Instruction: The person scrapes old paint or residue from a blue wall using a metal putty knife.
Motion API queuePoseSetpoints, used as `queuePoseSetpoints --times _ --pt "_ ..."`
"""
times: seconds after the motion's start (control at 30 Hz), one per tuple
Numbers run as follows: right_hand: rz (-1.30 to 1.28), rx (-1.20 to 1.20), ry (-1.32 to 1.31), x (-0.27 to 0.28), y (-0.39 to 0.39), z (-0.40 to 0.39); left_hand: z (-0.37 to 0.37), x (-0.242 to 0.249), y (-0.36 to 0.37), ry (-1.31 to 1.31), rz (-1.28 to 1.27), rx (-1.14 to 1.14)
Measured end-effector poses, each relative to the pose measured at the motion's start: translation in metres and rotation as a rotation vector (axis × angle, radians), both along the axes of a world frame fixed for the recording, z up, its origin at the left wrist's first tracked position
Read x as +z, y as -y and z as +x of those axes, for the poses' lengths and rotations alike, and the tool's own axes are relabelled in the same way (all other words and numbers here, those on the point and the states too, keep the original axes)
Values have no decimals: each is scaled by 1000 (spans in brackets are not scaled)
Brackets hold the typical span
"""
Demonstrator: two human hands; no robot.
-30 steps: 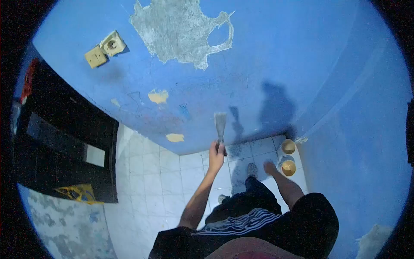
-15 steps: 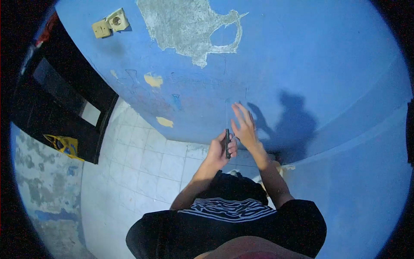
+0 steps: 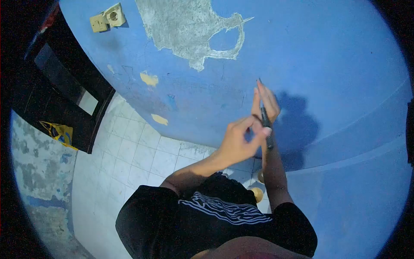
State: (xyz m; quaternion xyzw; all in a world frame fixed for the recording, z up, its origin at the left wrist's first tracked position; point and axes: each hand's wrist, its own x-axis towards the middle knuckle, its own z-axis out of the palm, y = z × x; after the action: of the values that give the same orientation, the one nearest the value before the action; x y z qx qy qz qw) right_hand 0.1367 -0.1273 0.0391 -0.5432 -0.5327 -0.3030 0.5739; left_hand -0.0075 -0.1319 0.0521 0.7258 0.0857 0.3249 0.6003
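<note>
A slim tool with a dark handle (image 3: 267, 134) and a thin shaft stands nearly upright in front of the blue wall. My left hand (image 3: 242, 137) is closed in a pinch round the handle, thumb across it. Behind the tool, my right hand (image 3: 268, 101) points upward with its fingers stretched out beside the shaft. Whether its fingertips touch the shaft is unclear. The blue wall (image 3: 336, 52) has a bare grey plaster patch (image 3: 177, 30) above and to the left of my hands.
Two cream electrical fittings (image 3: 106, 19) are on the wall at upper left. A dark door frame (image 3: 92, 129) and a yellow bag (image 3: 62, 134) are at left. White floor tiles (image 3: 133, 149) lie below the wall. A yellowish round object (image 3: 257, 195) is near my right forearm.
My left hand has moved right and slightly up, carrying the tool towards my right hand. My right hand has shifted right and up, and the two hands now overlap in view.
</note>
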Motion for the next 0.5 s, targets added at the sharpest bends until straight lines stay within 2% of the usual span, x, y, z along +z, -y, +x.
queuePoseSetpoints --times 0.03,0.1,0.13,0.2,0.33,0.37,0.4,0.5 --pt "-32 17 -21 5 -4 6 4 14 0 198 551 347" --pt "51 -30 13 3 -22 14 17 64 -10 437 941 495" --pt "11 -20 -36 9 -24 11 23 78 -13 434 937 489" --pt "-52 0 -121 35 -30 6 40 101 -23 488 1092 395" --pt "-173 31 -299 93 -40 -6 94 104 -35 416 1077 362" --pt "-194 40 -339 105 -45 -6 102 113 -39 382 1150 325" --pt "-185 31 -339 113 -47 -5 108 118 -42 343 1218 287" --pt "-206 39 -458 122 -63 2 120 128 -55 422 1215 220"
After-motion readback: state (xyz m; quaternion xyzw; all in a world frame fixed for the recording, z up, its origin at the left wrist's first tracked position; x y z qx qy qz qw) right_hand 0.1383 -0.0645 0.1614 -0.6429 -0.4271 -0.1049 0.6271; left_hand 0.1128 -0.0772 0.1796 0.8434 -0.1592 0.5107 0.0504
